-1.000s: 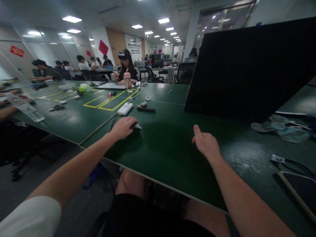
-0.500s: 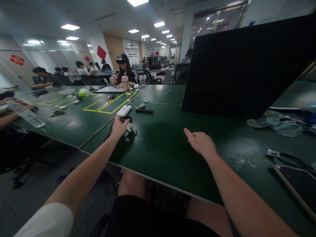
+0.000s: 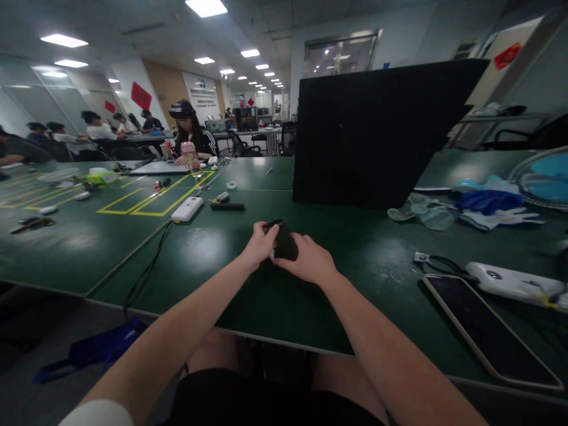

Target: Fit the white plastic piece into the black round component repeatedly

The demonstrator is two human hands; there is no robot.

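Observation:
My left hand (image 3: 260, 244) is closed on a small black-and-white object (image 3: 274, 224), its thumb and fingers pinching the black upper edge. Below that, a dark part of the object (image 3: 286, 244) fills the space between both hands, and a bit of white shows at its lower left. My right hand (image 3: 310, 258) curves around the dark part from the right, thumb underneath and fingers on the far side. The fingers hide much of the object, so its kind cannot be made out. Both hands are just above the green table (image 3: 266, 307).
A black panel (image 3: 364, 136) stands upright behind my hands. To the right lie a phone (image 3: 488, 331), a white power bank (image 3: 519, 281), and gloves (image 3: 492, 207). On the left are a white device (image 3: 187, 209) and a dark bar (image 3: 228, 206). A person (image 3: 189, 133) sits across the table.
My left hand has brought the object right, away from the white device. My right hand has come in from the right and closed around it. The view has turned right.

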